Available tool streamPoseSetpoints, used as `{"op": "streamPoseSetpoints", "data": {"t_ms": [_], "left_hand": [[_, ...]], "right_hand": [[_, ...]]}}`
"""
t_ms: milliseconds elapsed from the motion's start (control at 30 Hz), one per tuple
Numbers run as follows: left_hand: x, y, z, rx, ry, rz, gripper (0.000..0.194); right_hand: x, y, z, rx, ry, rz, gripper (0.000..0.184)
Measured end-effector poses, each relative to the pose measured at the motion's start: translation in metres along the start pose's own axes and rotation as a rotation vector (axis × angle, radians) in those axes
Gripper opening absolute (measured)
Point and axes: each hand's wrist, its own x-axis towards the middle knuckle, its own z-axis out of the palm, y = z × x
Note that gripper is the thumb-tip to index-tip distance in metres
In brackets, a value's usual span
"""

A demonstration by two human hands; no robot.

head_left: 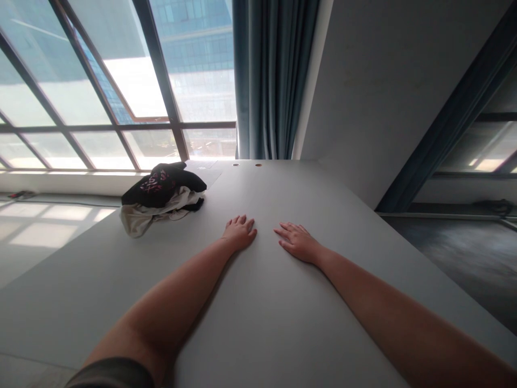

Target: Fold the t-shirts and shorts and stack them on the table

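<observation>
Both arms reach forward over a pale table (278, 323). My left hand (239, 233) lies palm down on the tabletop, fingers apart and holding nothing. To its right, across a small gap, my right hand (298, 242) rests flat as well, with its fingers stretched out. A heap of clothes sits at the table's left side, nearest to my left hand but not touching it. It has a black garment (161, 183) with a pinkish print on top and a beige cloth (141, 215) underneath, partly hanging over the edge.
Two small round holes (258, 165) are near the table's far end. Behind it hangs a blue-grey curtain (269, 81) beside large framed windows (133, 70), one pane tilted open. A wall (375, 97) stands close on the right. Floor (452, 242) shows beyond both table sides.
</observation>
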Motion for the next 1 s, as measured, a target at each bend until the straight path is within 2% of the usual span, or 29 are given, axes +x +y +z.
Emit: {"op": "streamPoseSetpoints", "data": {"t_ms": [567, 1000], "left_hand": [[-0.0016, 0.0013, -0.0016, 0.003, -0.005, -0.006, 0.062], [-0.0005, 0.0, -0.0004, 0.0, -0.002, 0.001, 0.062]], "right_hand": [[0.0017, 0.0038, 0.004, -0.006, 0.015, -0.008, 0.06], [-0.0014, -0.0019, -0.0015, -0.009, -0.004, 0.002, 0.061]]}}
